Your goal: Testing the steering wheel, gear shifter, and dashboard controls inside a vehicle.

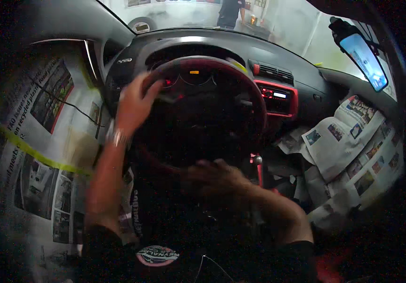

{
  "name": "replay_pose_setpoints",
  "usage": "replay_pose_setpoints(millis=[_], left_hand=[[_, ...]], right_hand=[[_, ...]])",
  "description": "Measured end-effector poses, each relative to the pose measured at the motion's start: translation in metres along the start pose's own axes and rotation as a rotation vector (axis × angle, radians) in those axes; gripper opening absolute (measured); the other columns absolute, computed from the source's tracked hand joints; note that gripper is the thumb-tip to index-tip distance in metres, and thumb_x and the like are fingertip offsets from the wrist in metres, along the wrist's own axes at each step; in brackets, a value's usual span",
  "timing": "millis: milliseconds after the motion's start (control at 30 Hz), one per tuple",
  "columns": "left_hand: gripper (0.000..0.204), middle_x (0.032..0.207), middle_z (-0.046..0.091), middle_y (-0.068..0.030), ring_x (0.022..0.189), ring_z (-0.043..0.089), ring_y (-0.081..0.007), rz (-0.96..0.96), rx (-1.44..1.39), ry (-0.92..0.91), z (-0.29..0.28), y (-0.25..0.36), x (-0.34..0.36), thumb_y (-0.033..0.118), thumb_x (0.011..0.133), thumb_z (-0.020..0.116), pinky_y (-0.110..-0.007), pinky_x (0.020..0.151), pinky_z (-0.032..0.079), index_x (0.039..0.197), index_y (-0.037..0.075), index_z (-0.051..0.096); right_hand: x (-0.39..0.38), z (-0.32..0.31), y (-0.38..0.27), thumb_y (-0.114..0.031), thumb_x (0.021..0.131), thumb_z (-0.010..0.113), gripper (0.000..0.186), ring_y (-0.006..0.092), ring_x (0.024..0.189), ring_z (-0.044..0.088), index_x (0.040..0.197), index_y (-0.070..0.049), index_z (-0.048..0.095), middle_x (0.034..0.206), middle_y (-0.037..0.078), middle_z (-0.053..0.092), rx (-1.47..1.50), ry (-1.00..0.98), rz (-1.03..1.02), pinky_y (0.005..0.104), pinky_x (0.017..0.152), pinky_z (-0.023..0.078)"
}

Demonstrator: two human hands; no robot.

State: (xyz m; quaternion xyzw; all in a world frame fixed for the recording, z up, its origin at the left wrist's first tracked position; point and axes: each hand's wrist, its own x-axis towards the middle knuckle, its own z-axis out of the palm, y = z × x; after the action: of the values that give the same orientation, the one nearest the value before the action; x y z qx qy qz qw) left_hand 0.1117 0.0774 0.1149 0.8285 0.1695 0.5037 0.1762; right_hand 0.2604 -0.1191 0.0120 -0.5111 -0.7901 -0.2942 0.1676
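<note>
A black steering wheel with a dark red tint along its rim fills the middle of the view. My left hand is wrapped round the left side of the rim, thumb on the inner side, with some motion blur. A shiny band circles that wrist. My right hand lies low by the bottom of the wheel, in shadow and smeared; whether its fingers grip the rim is hidden. Behind the wheel, the instrument cluster shows orange and red lights.
Newspaper covers the door on the left, held by yellow tape; more newspaper drapes the passenger side. A gear lever and a lit car radio sit to the right. A person stands beyond the windscreen. A mirror hangs upper right.
</note>
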Motion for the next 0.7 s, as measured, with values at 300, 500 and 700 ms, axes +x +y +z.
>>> replay_pose_setpoints(millis=[300,500,700], left_hand=[[0.033,0.111,0.073,-0.018,0.098,0.072,-0.0247,-0.326,-0.348,-0.903,0.045,0.035,-0.216,0.029,0.104,0.059,-0.039,0.087,0.055,0.114,-0.001,0.068],[0.029,0.087,0.072,-0.0095,0.079,0.068,-0.0174,-0.11,-0.298,0.06,-0.036,0.052,-0.053,0.029,0.102,0.062,-0.035,0.073,0.053,0.099,0.002,0.071],[0.044,0.081,0.07,-0.0079,0.071,0.066,-0.0173,-0.109,0.157,0.205,-0.004,-0.009,-0.022,0.045,0.104,0.059,-0.031,0.067,0.05,0.116,0.003,0.065]], right_hand=[[0.165,-0.041,0.069,-0.057,0.092,0.061,0.048,0.032,0.092,0.068,0.088,-0.011,0.072,0.091,0.011,0.07,-0.227,0.154,0.394,0.049,0.08,0.05],[0.154,0.082,-0.061,-0.04,0.095,0.056,0.038,0.0305,0.12,0.061,0.103,-0.008,0.075,0.112,0.01,0.072,-0.225,-0.138,-0.352,0.0484,0.113,0.034],[0.081,0.18,-0.08,-0.025,0.091,0.057,0.034,0.0287,0.131,0.057,0.116,-0.008,0.073,0.127,0.011,0.07,-0.216,-0.181,-0.547,0.0501,0.125,0.026]])
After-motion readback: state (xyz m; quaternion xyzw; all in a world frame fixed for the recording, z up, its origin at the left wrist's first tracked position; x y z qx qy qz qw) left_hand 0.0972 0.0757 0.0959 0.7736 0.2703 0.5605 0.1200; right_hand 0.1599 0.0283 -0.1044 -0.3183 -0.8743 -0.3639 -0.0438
